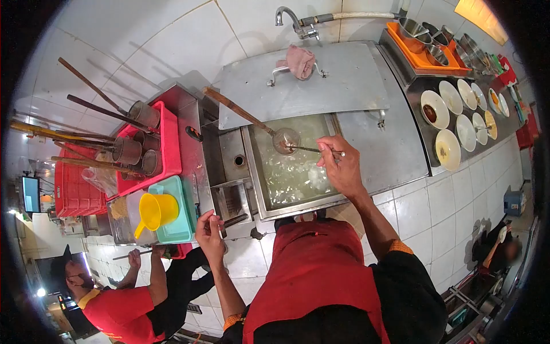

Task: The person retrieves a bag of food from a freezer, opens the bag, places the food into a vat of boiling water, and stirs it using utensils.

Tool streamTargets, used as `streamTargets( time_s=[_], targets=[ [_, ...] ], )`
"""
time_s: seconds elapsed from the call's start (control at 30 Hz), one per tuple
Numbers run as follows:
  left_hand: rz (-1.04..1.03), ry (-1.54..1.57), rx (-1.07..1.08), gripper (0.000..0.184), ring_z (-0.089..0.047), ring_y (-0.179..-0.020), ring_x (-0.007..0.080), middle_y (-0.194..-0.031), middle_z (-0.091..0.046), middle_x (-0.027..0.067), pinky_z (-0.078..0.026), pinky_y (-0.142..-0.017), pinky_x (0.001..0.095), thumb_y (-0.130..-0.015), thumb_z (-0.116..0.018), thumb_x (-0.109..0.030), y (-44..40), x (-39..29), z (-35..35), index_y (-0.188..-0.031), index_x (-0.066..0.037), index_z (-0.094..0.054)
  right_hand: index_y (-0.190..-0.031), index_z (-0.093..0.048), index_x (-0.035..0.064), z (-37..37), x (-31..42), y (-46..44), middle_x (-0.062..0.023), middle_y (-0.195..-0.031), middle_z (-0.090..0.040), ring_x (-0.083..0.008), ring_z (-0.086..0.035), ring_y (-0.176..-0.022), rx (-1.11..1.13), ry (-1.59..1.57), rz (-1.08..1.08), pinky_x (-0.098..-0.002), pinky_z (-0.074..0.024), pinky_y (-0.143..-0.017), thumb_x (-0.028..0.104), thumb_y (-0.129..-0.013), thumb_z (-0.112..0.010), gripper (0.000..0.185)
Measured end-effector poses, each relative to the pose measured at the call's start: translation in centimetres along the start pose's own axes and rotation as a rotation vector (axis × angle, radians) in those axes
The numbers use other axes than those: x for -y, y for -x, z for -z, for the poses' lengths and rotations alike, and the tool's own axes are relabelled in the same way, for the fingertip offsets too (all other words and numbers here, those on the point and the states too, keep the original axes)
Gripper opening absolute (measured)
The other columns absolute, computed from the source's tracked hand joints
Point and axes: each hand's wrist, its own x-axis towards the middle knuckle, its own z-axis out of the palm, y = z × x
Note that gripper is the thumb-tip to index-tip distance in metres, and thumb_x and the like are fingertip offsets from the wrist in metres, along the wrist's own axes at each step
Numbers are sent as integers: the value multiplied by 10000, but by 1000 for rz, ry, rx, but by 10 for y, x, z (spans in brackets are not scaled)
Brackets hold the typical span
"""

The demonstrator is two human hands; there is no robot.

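My right hand [344, 166] is closed around a thin stick-like utensil [306, 149], whose far end reaches into a strainer basket [286, 139]. I cannot tell the utensil's exact kind. The basket has a long wooden handle [238, 110] resting toward the upper left, and it sits at the far side of a vat of bubbling, cloudy water [298, 180]. Lower left of the vat, my left hand [211, 236] is raised with fingers loosely bent and apart, and nothing shows in it.
A metal lid [344, 80] with a cloth [300, 62] lies behind the vat. Several bowls [447, 150] stand at right. Left are a red tray [170, 150] of strainers, a yellow dipper [157, 212] and a teal tray [182, 200]. A co-worker [123, 304] is at lower left, another at far right.
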Motion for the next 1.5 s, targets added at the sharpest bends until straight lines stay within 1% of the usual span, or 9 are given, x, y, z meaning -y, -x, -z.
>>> streamTargets(
  time_s=[0.03,0.13,0.33,0.43,0.73,0.83,0.93,1.13,1.5],
  targets=[
    [4,8,-3,260,-621,-769,123,-916,-633,67,-485,-638,240,-988,-586,-197,1,2,1,-1150,5,-614,-1037,-627,-18,-1,-1,0,-69,-856,-596,-114,-647,-651,-5,-1,0,-240,-497,-538,32,-972,-549,114],
    [1,44,-12,247,-622,-769,123,-914,-637,68,-484,-634,238,-988,-584,-183,5,7,2,-1149,2,-615,-1056,-625,-17,3,-4,-2,-103,-930,-609,-156,-663,-706,8,8,-51,-275,-577,-577,47,-965,-548,135],
    [30,5,-37,227,-621,-765,117,-911,-643,69,-488,-632,236,-989,-582,-171,13,5,2,-1138,-4,-620,-1045,-624,-39,4,-15,-8,-103,-897,-605,-138,-645,-651,-20,92,-59,-263,-557,-555,66,-973,-558,143],
    [15,14,-51,218,-617,-756,113,-901,-640,59,-490,-633,237,-992,-576,-170,16,1,0,-1133,-10,-623,-1051,-624,-13,2,-15,-5,-74,-813,-624,-109,-618,-611,-46,99,-18,-234,-491,-553,80,-987,-553,133],
    [78,63,-29,215,-611,-754,106,-878,-634,40,-493,-644,241,-992,-587,-189,23,6,-2,-1116,-19,-628,-1074,-625,-24,8,1,-4,-79,-878,-594,-108,-610,-619,-54,61,53,-230,-502,-565,25,-987,-514,149],
    [101,55,-54,217,-609,-756,105,-879,-635,39,-490,-647,240,-991,-589,-193,25,5,-5,-1118,-22,-629,-1045,-632,-30,6,-5,-5,-101,-890,-601,-134,-647,-616,-66,84,114,-249,-520,-523,73,-975,-568,140],
    [105,71,-48,218,-609,-756,103,-884,-636,37,-487,-646,242,-991,-589,-196,27,7,-4,-1121,-25,-629,-1040,-631,-33,3,-9,-5,-101,-896,-602,-131,-646,-616,-51,94,46,-244,-521,-525,59,-974,-563,132],
    [92,81,-51,215,-601,-763,95,-885,-636,27,-479,-643,237,-993,-587,-199,30,6,-3,-1121,-31,-630,-1046,-632,-35,-1,-16,-4,-101,-901,-601,-130,-648,-626,-33,74,28,-242,-526,-529,65,-979,-558,142],
    [93,101,-36,218,-602,-762,96,-879,-640,35,-469,-653,238,-993,-588,-190,32,10,-5,-1124,-22,-628,-1043,-629,-39,1,-16,-4,-94,-880,-582,-122,-636,-630,-73,102,106,-250,-543,-531,67,-980,-556,144]
  ],
)
